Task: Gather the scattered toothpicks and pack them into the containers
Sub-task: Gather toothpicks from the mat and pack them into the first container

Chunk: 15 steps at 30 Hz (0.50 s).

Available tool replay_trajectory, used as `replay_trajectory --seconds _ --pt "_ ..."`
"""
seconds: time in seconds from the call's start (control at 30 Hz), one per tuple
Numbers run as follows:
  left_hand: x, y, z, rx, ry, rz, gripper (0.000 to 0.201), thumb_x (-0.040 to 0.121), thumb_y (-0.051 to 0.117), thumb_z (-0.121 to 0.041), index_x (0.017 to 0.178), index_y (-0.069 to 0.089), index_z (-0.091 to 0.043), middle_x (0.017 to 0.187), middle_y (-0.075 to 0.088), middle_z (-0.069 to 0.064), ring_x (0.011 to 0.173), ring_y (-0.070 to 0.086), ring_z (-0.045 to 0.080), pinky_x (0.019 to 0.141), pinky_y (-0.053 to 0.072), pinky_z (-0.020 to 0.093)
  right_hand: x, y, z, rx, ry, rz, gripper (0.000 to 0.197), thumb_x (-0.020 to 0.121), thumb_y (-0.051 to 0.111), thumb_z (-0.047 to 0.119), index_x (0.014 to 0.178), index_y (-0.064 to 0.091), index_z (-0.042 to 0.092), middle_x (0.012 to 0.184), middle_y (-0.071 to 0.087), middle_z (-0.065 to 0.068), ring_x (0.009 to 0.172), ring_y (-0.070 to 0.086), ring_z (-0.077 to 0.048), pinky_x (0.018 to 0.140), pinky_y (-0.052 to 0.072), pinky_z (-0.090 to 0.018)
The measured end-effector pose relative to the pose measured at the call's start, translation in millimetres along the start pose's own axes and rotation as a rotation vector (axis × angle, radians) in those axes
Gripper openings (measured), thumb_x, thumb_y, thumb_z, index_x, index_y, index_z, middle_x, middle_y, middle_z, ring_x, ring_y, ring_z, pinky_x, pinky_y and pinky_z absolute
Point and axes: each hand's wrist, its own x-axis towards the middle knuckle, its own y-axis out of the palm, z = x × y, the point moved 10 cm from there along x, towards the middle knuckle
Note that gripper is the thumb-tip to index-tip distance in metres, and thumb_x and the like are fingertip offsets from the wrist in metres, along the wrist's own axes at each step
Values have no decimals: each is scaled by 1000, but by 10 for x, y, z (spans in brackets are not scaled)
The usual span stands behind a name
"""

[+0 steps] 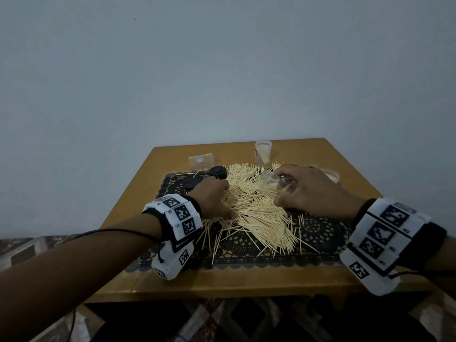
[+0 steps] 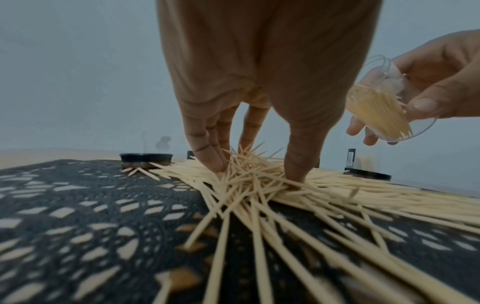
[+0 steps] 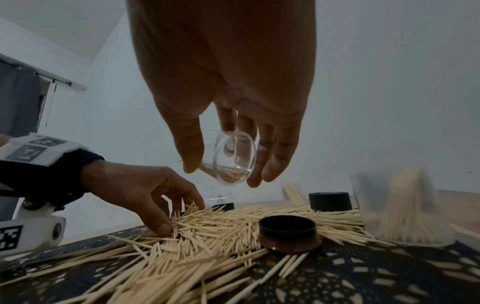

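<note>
**Head view: both hands over the toothpick pile**

Head view shows a heap of toothpicks (image 1: 251,208) spread across a dark lace mat (image 1: 318,233) on the wooden surface (image 1: 123,211). The left hand (image 1: 213,197) reaches down into the heap's left side; in the left wrist view its fingertips (image 2: 217,162) and thumb press into the sticks, slightly spread, with a small bunch between them. The right hand (image 1: 313,191) hovers above the heap's right side, fingers curled round a clear container (image 3: 233,158) tipped on its side and partly filled with toothpicks. Another clear container (image 1: 263,152) with toothpicks stands upright at the far edge, beyond the pile. A black lid (image 3: 288,233) lies on the mat, touching the pile's edge near the right hand.
</note>
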Motion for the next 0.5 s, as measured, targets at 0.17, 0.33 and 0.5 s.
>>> replay_trajectory --seconds 0.17,0.33,0.5 --pt "-56 -37 -55 41 75 -59 59 77 75 -42 126 56 -13 119 63 6 107 58 23 92 49 36 9 48 2 -10 -8 29 52 75 81 34 121 59 23 102 64 11 82 64 -5 77 54 -32" --pt "-80 -75 -73 68 105 -82 47 81 72 -30 123 58 -14 111 66 7 100 62 24 86 52 36 26 86 8 -22 -3 39 53 75 81 35 122 59 24 102 64 11 84 62 -3 77 53 -28" --pt "-106 -51 -17 59 45 -99 61 82 73 -35 128 41 -12 112 63 11 99 60 27 84 52 41 17 130 16 -10 4 58 53 76 80 35 123 58 24 103 64 11 86 62 -5 80 54 -31"
